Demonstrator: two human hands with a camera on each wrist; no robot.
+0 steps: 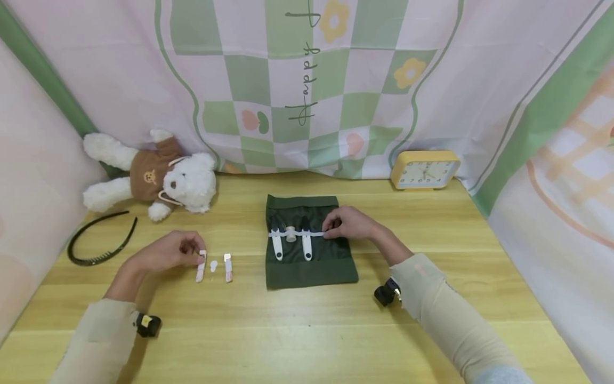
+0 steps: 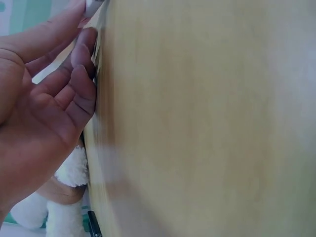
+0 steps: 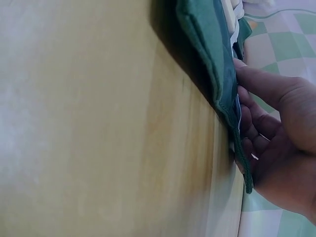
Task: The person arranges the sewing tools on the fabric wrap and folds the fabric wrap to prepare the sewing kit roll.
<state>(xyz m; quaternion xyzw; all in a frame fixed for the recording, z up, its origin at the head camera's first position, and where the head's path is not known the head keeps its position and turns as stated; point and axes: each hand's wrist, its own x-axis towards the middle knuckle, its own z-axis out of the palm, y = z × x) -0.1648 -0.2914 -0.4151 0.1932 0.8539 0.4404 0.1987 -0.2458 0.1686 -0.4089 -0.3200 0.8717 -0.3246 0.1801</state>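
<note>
Left of centre: left hand (image 1: 168, 250), fingers pinching the upper end of a pink-and-white tool (image 1: 200, 273). Centre: right hand (image 1: 352, 223), fingers pinching the white strap (image 1: 314, 233) across a green cloth pouch (image 1: 331, 272). Step, judged: taking up the tool, strap steadied; next calls for lifting it clear. Writing: sideways "Happy" on backdrop (image 1: 247, 80), upper centre; numerals on clock (image 1: 426, 169), right.

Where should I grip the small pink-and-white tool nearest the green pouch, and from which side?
Probably pinch the pink-and-white tool across its middle, from above, with fingers on its two long sides: it lies flat and narrow, lengthwise front to back. There is free room toward the green pouch, and a small white piece on the other side.
</note>
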